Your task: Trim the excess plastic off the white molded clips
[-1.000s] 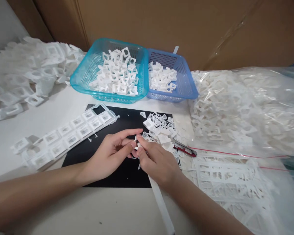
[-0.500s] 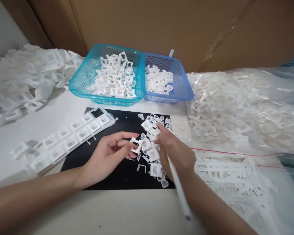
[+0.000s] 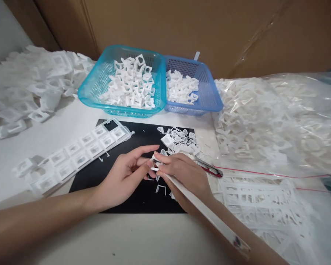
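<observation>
My left hand (image 3: 124,173) pinches a small white plastic frame (image 3: 155,160) between thumb and fingers, its index finger stretched out above. My right hand (image 3: 187,171) is closed on a long, flat white stick-like tool (image 3: 201,208) that slants back over the wrist. The tool's front end meets the white frame, where my right fingertips also touch or nearly touch it; the exact contact is hidden. Below lies a black mat (image 3: 113,200). Scattered on it are white trimmings (image 3: 182,134) and a few more frames (image 3: 167,140), partly covered by my right hand.
A teal basket (image 3: 85,94) and a blue basket (image 3: 209,105) hold white parts. A white tray of square pieces (image 3: 79,160) lies left. A red-and-silver tool (image 3: 211,169) rests right, near plastic bags (image 3: 264,121). White parts (image 3: 41,81) are heaped at left; cardboard (image 3: 168,25) stands behind.
My right hand has moved left and down to the frame in my left hand, bringing the white tool against it. The red-and-silver tool now shows beside it. The view has shifted slightly.
</observation>
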A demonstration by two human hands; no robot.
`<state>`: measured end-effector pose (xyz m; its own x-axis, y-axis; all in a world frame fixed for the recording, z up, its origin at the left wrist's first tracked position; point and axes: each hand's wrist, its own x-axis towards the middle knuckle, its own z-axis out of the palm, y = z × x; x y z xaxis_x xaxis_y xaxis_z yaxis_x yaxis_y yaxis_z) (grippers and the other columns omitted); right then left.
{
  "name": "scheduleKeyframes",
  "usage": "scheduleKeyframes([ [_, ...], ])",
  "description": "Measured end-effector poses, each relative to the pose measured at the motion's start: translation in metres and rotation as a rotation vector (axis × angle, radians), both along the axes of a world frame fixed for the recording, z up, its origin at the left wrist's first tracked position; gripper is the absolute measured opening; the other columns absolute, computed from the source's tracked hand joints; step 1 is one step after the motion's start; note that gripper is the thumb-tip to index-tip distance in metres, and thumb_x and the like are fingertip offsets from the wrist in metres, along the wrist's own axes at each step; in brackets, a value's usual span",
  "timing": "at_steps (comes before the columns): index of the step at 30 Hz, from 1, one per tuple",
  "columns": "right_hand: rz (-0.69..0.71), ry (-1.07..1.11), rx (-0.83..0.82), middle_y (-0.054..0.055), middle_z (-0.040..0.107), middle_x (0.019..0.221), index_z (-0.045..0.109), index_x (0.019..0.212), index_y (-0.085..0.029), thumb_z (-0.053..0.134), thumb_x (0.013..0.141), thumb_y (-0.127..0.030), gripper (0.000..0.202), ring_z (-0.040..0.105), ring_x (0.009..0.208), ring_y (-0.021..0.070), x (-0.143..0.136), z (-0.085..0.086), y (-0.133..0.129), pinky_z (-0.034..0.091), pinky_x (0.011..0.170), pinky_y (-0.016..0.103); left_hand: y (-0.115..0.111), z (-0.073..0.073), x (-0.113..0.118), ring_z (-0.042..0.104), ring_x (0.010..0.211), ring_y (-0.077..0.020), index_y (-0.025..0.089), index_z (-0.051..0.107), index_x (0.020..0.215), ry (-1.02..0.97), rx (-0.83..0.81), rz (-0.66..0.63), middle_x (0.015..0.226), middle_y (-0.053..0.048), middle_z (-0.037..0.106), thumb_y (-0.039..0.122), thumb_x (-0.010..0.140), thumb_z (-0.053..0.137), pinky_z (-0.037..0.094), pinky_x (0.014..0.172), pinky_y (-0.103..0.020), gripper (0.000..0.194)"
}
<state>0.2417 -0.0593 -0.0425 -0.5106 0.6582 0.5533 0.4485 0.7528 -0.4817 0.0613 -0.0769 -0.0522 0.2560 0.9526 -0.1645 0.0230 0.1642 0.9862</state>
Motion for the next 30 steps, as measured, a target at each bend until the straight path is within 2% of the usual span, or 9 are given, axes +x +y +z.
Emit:
scheduleKeyframes([
  [5, -0.003, -0.040, 0.041, 0.004, 0.077, 0.093, 0.062, 0.086, -0.022, 0.056, 0.090, -0.012, 0.013, 0.071, 0.084, 0.0163, 0.000, -0.005, -0.001, 0.060, 0.070, 0.027, -0.002, -0.001, -0.002, 0.068, 0.074, -0.0121, 0.019, 0.047, 0.134, -0.032, -0.006, -0.003, 0.079, 0.000, 0.074, 0.023, 0.097, 0.047, 0.055, 0.068, -0.020, 0.037],
  [8, -0.006, -0.102, 0.171, 0.007, 0.076, 0.101, 0.062, 0.085, -0.021, 0.053, 0.091, -0.010, 0.015, 0.070, 0.079, 0.0169, -0.002, -0.008, -0.001, 0.060, 0.068, 0.030, -0.002, -0.001, -0.002, 0.068, 0.074, -0.0127, 0.019, 0.050, 0.130, -0.027, -0.002, 0.007, 0.077, 0.000, 0.073, 0.022, 0.095, 0.048, 0.055, 0.067, -0.021, 0.034],
  [11, -0.031, -0.168, 0.316, 0.009, 0.077, 0.096, 0.060, 0.078, -0.021, 0.054, 0.089, -0.006, 0.019, 0.068, 0.070, 0.0161, -0.006, -0.007, -0.003, 0.059, 0.064, 0.029, -0.001, 0.000, -0.001, 0.068, 0.072, -0.0128, 0.018, 0.053, 0.127, -0.036, -0.006, 0.013, 0.077, 0.000, 0.073, 0.022, 0.094, 0.049, 0.055, 0.067, -0.021, 0.034],
  [18, -0.085, -0.219, 0.477, 0.010, 0.077, 0.094, 0.057, 0.073, -0.022, 0.062, 0.085, -0.008, 0.019, 0.068, 0.068, 0.0171, -0.010, -0.008, -0.010, 0.057, 0.054, 0.028, 0.001, 0.004, 0.000, 0.064, 0.067, -0.0117, 0.014, 0.054, 0.126, -0.030, -0.038, 0.006, 0.074, -0.001, 0.072, 0.021, 0.093, 0.048, 0.053, 0.065, -0.020, 0.034],
  [21, -0.075, -0.202, 0.485, 0.004, 0.077, 0.094, 0.056, 0.072, -0.025, 0.064, 0.083, -0.009, 0.021, 0.068, 0.067, 0.0152, -0.009, -0.013, -0.009, 0.054, 0.052, 0.026, 0.000, 0.005, -0.001, 0.064, 0.066, -0.0123, 0.013, 0.055, 0.127, -0.013, -0.029, 0.004, 0.072, -0.001, 0.071, 0.021, 0.092, 0.049, 0.053, 0.066, -0.021, 0.036],
  [25, -0.119, -0.196, 0.471, -0.003, 0.078, 0.086, 0.054, 0.063, -0.026, 0.057, 0.083, -0.008, 0.027, 0.060, 0.050, 0.0103, -0.009, -0.017, -0.006, 0.045, 0.042, 0.024, 0.003, 0.006, -0.001, 0.062, 0.062, -0.0116, 0.014, 0.066, 0.114, -0.015, -0.043, -0.005, 0.069, 0.000, 0.069, 0.021, 0.090, 0.052, 0.054, 0.063, -0.022, 0.029],
  [27, -0.141, -0.192, 0.390, -0.007, 0.076, 0.075, 0.053, 0.060, -0.027, 0.053, 0.082, -0.008, 0.030, 0.057, 0.044, 0.0097, -0.010, -0.016, -0.005, 0.042, 0.039, 0.025, 0.007, 0.006, -0.002, 0.062, 0.060, -0.0113, 0.014, 0.070, 0.108, -0.040, -0.085, -0.022, 0.070, -0.001, 0.070, 0.022, 0.089, 0.053, 0.054, 0.059, -0.021, 0.026],
  [30, -0.130, -0.204, 0.174, -0.009, 0.070, 0.058, 0.059, 0.066, -0.030, 0.049, 0.082, -0.011, 0.027, 0.056, 0.040, 0.0119, -0.010, -0.012, -0.003, 0.039, 0.037, 0.026, 0.014, 0.006, -0.004, 0.063, 0.058, -0.0111, 0.016, 0.072, 0.102, -0.063, -0.147, -0.088, 0.070, -0.001, 0.071, 0.020, 0.088, 0.054, 0.054, 0.058, -0.021, 0.023],
])
